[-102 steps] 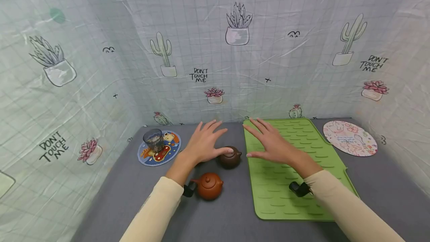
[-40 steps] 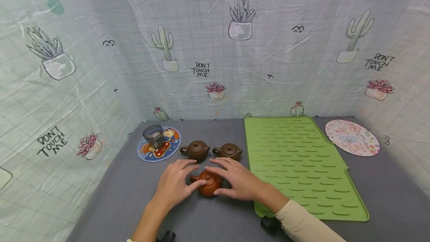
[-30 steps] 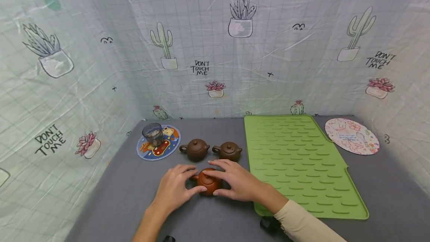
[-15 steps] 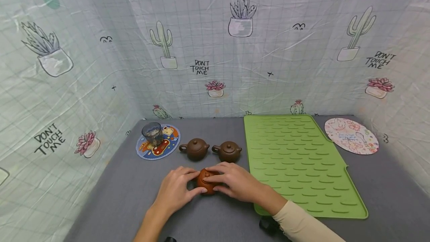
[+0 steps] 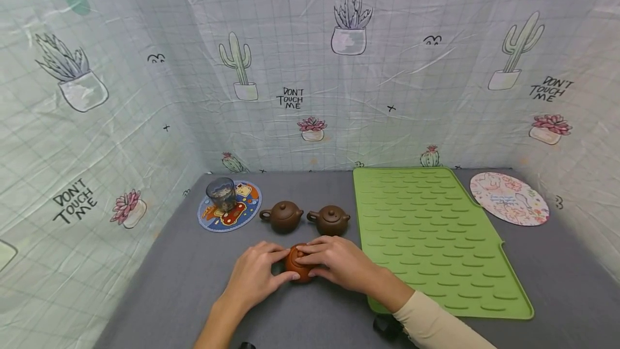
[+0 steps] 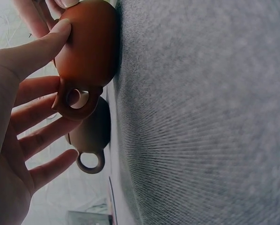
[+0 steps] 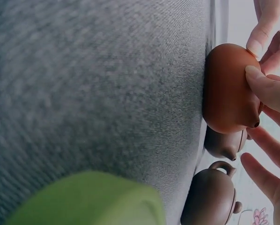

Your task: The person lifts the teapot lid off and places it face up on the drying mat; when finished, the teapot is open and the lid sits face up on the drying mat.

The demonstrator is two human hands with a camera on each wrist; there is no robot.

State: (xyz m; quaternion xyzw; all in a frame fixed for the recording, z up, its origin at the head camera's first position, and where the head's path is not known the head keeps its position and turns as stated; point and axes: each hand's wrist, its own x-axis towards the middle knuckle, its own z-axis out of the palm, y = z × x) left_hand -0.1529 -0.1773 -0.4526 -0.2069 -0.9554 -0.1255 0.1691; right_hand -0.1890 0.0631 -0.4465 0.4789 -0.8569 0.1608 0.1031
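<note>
A reddish-orange clay teapot [image 5: 299, 268] stands on the grey cloth between both hands. My left hand [image 5: 254, 273] grips its left side, thumb on the near wall and fingers by the handle. From the right, my right hand [image 5: 346, 265] holds it, thumb on the near wall by the spout and fingers over the lid. The spout [image 7: 252, 117] shows in the right wrist view, the loop handle [image 6: 79, 104] in the left wrist view. Behind stand two dark brown teapots, one at left [image 5: 284, 216] and one at right [image 5: 331, 220].
A green ridged mat [image 5: 431, 241] lies right of the hands. At the back left, a dark clear glass [image 5: 222, 194] stands on a blue patterned round mat [image 5: 208, 221]. A pale floral round mat [image 5: 508, 198] lies at the back right. Printed cloth walls enclose the table.
Both hands have come down and nearer from above the dark teapots and green mat to the orange teapot. Their fingers have since closed in around it. The teapot stays about where it was.
</note>
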